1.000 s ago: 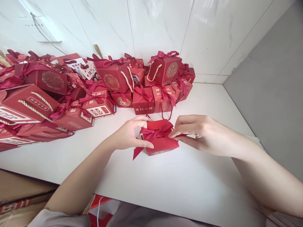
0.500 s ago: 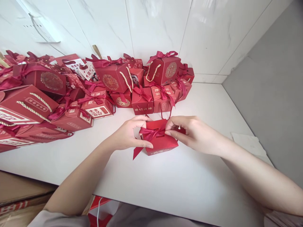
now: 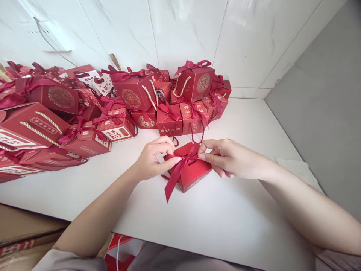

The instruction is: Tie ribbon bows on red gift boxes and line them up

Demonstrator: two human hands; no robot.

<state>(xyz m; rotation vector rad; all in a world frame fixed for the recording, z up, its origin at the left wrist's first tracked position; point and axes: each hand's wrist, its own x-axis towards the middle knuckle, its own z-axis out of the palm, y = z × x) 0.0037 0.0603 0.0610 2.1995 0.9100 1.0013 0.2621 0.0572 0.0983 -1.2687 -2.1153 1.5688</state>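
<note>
A small red gift box [image 3: 197,174] rests on the white table in front of me, turned at an angle. Across its top runs a dark red satin ribbon [image 3: 175,177] tied in a bow, one tail hanging over the near left side. My left hand [image 3: 156,158] pinches the bow's left part between thumb and forefinger. On the other side, my right hand [image 3: 222,157] pinches the bow's right part the same way, its other fingers curled beside the box. A red cord handle shows at the box's left side.
Stacked red gift boxes [image 3: 169,119] with bows and rope handles line the back and left of the white table [image 3: 214,226]. A white tiled wall [image 3: 186,34] stands behind. White paper [image 3: 296,169] lies at the right edge; cardboard boxes [image 3: 25,226] sit below left.
The box has turned, its near corner now pointing towards me. My left thumb has moved from the box's front edge up to the bow, and the ribbon tail hangs further forward.
</note>
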